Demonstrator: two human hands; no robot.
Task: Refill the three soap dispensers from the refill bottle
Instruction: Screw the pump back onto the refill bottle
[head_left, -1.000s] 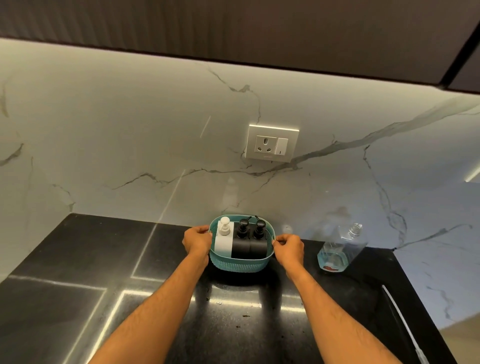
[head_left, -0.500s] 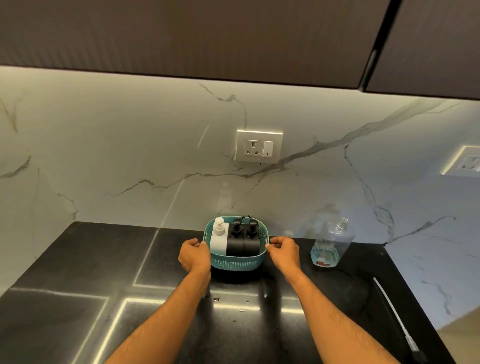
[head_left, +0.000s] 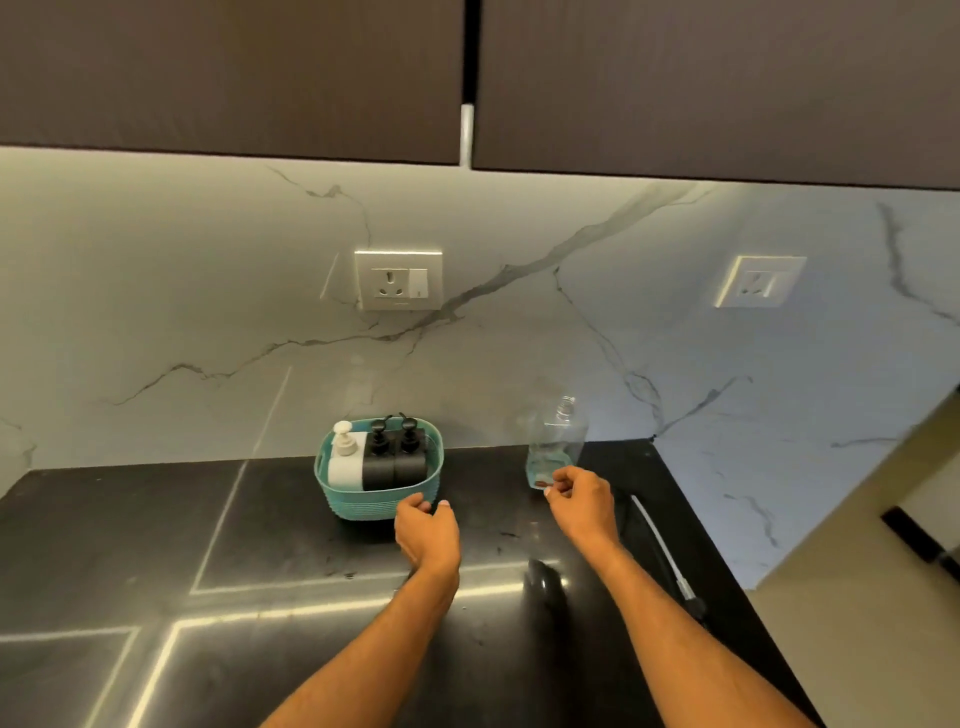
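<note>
The left hand (head_left: 427, 535) hovers low over the black bench (head_left: 156, 545), just at the front right corner of the teal basket (head_left: 379, 501); its fingers are loosely curled and hold nothing, and whether the fingertips touch the basket wall cannot be told. The right hand (head_left: 582, 501) is further right, its fingers loosely bent and empty, its fingertips right at the base of the refill bottle (head_left: 553, 441); contact cannot be told.

The refill bottle stands upright at the back of the bench near the marble wall (head_left: 156, 312), clear, uncapped, with a little blue liquid at the bottom. It lies directly beyond the right hand and well to the right of the basket.

Inside the basket three dispensers stand in a row: a white dispenser (head_left: 344, 460) on the left, then two black dispensers (head_left: 395, 460) touching side by side, all with pumps on.

A white cable (head_left: 660, 545) lies along the bench's right edge. Two wall sockets (head_left: 398, 280) sit on the marble, below dark cabinets (head_left: 234, 78).
</note>
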